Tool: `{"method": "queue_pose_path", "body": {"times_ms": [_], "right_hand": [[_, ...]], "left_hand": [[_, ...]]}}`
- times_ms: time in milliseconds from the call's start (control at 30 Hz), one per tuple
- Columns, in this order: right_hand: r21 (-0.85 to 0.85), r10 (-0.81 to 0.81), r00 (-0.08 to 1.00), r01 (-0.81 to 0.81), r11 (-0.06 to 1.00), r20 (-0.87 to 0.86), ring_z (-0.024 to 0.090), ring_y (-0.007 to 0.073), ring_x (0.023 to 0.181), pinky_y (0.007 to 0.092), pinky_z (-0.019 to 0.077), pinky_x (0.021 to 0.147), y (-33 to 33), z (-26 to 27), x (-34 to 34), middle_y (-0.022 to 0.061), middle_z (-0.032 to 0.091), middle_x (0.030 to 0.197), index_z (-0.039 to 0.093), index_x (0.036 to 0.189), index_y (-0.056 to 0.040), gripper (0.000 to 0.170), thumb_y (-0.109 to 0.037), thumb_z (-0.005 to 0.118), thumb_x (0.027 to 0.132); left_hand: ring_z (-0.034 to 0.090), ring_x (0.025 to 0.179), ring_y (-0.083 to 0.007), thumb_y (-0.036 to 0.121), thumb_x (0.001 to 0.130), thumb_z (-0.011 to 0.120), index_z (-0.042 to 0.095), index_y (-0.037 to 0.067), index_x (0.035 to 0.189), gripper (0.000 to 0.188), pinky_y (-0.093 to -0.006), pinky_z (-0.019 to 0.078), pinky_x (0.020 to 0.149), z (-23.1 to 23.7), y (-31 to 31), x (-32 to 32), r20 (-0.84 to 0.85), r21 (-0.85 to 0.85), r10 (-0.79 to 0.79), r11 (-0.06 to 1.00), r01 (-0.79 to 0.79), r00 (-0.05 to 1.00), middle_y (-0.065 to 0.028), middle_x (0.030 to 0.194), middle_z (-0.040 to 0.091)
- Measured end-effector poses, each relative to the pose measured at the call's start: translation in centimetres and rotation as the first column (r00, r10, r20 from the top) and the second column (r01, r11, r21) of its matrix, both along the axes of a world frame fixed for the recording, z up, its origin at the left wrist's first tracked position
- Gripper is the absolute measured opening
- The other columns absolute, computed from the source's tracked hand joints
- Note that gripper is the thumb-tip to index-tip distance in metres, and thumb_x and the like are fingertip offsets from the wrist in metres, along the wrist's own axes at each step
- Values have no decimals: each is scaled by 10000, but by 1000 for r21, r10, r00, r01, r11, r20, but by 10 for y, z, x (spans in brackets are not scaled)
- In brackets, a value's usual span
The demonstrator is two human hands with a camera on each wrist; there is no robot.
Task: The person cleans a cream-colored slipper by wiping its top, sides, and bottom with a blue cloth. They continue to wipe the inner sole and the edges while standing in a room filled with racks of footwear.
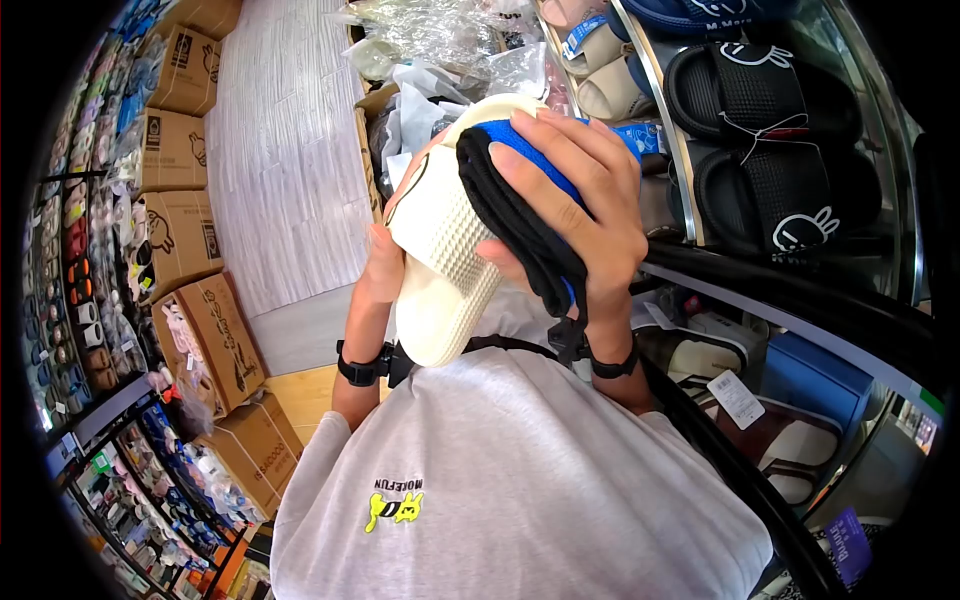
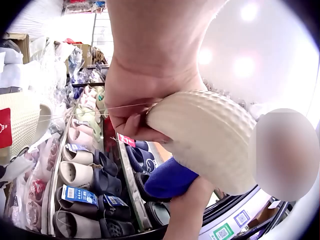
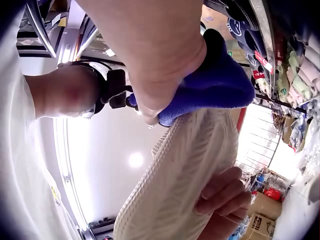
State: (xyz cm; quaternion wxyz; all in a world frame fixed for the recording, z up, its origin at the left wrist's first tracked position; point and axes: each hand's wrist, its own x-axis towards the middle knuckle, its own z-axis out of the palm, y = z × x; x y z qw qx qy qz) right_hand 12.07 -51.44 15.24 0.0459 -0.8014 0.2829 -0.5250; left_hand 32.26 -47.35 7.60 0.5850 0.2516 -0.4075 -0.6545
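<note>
In midair, the left hand [image 1: 382, 268] pinches the slipper [image 1: 440, 250], seemingly bracing it against the cloth [image 1: 500, 200] the right hand [image 1: 596, 205] clutches.

I see clear plastic [image 1: 450, 28] at twelve o'clock, black slippers [image 1: 735, 95] at two, a purple card [image 1: 850, 545] at four, cartons [image 1: 172, 150] at ten.

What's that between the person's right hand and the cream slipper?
A folded black-and-blue cloth lies between the right hand and the cream slipper; the head view shows this.
</note>
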Motion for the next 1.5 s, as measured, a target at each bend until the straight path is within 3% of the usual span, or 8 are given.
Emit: {"method": "queue_pose_path", "body": {"times_ms": [167,367,633,767,967,1367,1433,1500], "right_hand": [[4,75,992,-75,997,-102,702,261,1257,456,465,1163,27,8,8,41,775,1352,838,1243,-241,359,-478,754,986],[23,-21,999,21,999,-26,714,372,1237,536,446,1166,9,-2,-4,149,782,1324,809,1299,-136,528,-535,811,953],[-46,113,986,-119,992,-124,709,329,1263,504,449,1170,32,-6,5,102,777,1345,817,1270,-203,471,-556,793,959],[59,-47,999,48,997,-29,699,302,1266,501,470,1140,24,-6,2,84,769,1366,834,1253,-208,482,-522,844,887],[-4,97,988,-98,995,-122,706,317,1259,498,419,1198,40,-10,4,102,782,1341,818,1268,-212,469,-565,787,960],[57,49,993,-43,997,-109,704,267,1257,462,459,1165,38,-2,9,57,772,1362,830,1261,-217,389,-479,775,979],[11,101,984,-101,995,-144,706,256,1260,461,461,1168,44,-7,16,48,771,1366,830,1257,-225,369,-461,779,978],[9,105,987,-105,994,-124,706,256,1270,465,461,1168,42,-7,16,43,767,1372,828,1262,-222,386,-452,803,953]], "left_hand": [[383,1621,-358,1053,876,327,230,0,1747,1370,-508,291,1350,-14,0,-3,33,36,63,997,-64,997,-226,1759,362],[411,1606,-314,1050,830,468,252,-31,1734,1425,-471,317,1338,10,2,1,254,45,-10,999,-1,967,-203,1735,404],[419,1600,-325,1049,854,422,263,-41,1730,1407,-474,314,1337,-10,-4,7,105,-131,21,991,-7,994,-213,1743,395],[419,1598,-310,1031,860,461,249,-57,1730,1409,-457,311,1328,12,2,4,320,-22,48,999,-43,946,-215,1736,399],[420,1599,-331,1021,882,438,246,-54,1726,1381,-479,312,1334,-15,-6,-1,79,-103,48,994,-40,996,-225,1736,399],[442,1577,-292,1006,865,516,250,-46,1730,1387,-433,322,1319,12,3,-3,289,45,15,999,-29,957,-204,1713,424],[434,1590,-324,1001,908,425,261,-19,1735,1323,-476,326,1328,-22,-2,-3,22,-11,48,999,-48,999,-214,1727,417],[433,1592,-337,986,933,384,262,-12,1735,1286,-488,331,1331,-27,-4,-8,67,46,106,993,-109,992,-219,1734,411]]}}
